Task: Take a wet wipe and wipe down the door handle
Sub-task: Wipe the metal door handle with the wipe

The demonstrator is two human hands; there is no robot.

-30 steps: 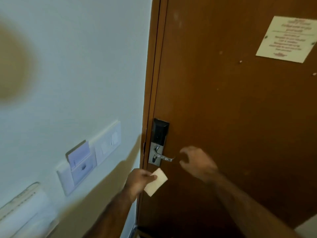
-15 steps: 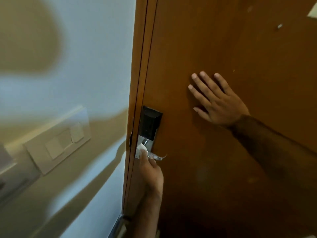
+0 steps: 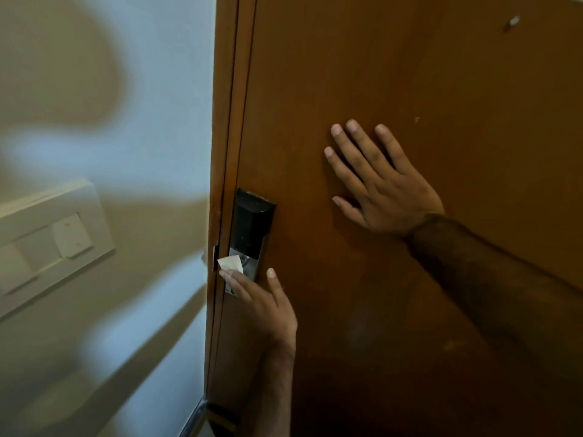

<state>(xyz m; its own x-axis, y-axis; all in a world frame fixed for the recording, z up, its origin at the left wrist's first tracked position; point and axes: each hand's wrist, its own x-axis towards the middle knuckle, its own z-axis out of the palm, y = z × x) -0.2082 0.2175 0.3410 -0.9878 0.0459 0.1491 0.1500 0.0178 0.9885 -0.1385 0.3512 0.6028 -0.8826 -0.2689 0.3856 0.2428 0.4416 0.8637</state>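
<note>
A brown wooden door [image 3: 394,74] carries a black and silver lock plate [image 3: 250,222] near its left edge. My left hand [image 3: 265,307] presses a small white wet wipe [image 3: 230,264] against the silver lower part of the plate and covers the lever handle, which is hidden under the fingers. My right hand [image 3: 378,184] lies flat on the door panel to the right of the lock and above it, fingers spread, holding nothing.
The door frame [image 3: 225,121] runs down beside the lock. A pale wall [image 3: 110,310] on the left holds a white switch panel [image 3: 53,238]. A small screw or peg [image 3: 513,22] sits on the door at the top right.
My left hand has brought the wipe up from below the handle onto the lock plate. My right hand left the handle and went flat on the door. The view has moved closer.
</note>
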